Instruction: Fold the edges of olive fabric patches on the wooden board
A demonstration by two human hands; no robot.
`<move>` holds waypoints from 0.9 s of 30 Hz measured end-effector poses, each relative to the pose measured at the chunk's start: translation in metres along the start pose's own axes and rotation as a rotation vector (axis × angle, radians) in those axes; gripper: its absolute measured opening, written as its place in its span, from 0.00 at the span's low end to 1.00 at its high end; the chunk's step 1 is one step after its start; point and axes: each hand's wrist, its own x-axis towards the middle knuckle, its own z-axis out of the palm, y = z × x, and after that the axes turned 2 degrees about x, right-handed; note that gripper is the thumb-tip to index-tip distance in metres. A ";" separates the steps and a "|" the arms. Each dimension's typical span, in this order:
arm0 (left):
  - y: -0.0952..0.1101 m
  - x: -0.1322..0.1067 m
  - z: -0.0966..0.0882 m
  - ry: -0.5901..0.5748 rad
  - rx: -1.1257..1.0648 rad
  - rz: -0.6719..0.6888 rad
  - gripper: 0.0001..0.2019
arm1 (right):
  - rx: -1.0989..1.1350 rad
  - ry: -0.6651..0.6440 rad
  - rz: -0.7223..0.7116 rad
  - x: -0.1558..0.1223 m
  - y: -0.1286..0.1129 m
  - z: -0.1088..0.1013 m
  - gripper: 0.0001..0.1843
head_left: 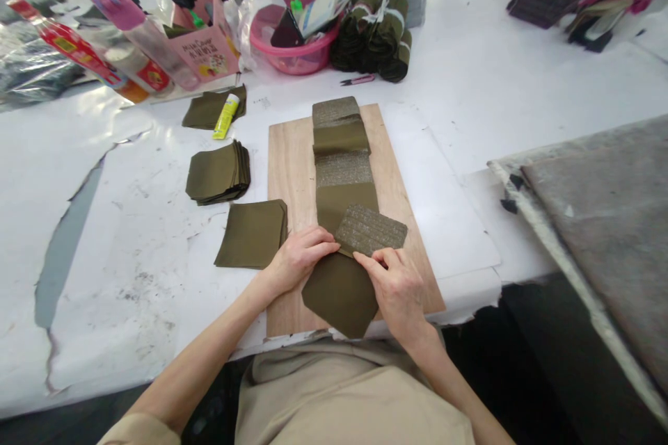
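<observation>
- Sheeting (151, 285), torn, covered the bench (70, 243).
- Left grip (298, 257) and right grip (401, 286) pinched olive fabric (342, 299) over a wooden board (291, 167).
- Bagged goods (36, 68), perhaps fabric, sat far left.

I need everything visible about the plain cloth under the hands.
The cloth is olive brown, flat and smooth-looking, with angled corners. It lies askew on the board, its lower tip reaching the board's near edge. Its upper edge meets a speckled, ribbed section; whether both are one piece is unclear. The left hand and right hand touch it there with their fingertips.
</observation>
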 end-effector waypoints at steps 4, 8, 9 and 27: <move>-0.001 0.004 -0.004 0.001 -0.083 -0.017 0.10 | -0.009 0.017 -0.010 0.001 0.000 -0.001 0.15; -0.003 0.006 -0.009 0.002 -0.167 -0.063 0.10 | -0.020 0.041 -0.016 0.003 -0.001 -0.002 0.13; -0.003 0.006 -0.009 -0.002 -0.173 -0.076 0.10 | -0.023 0.038 -0.015 0.003 -0.001 -0.002 0.13; -0.001 -0.004 0.000 -0.007 0.134 0.020 0.12 | 0.006 0.033 -0.023 0.002 -0.001 -0.001 0.15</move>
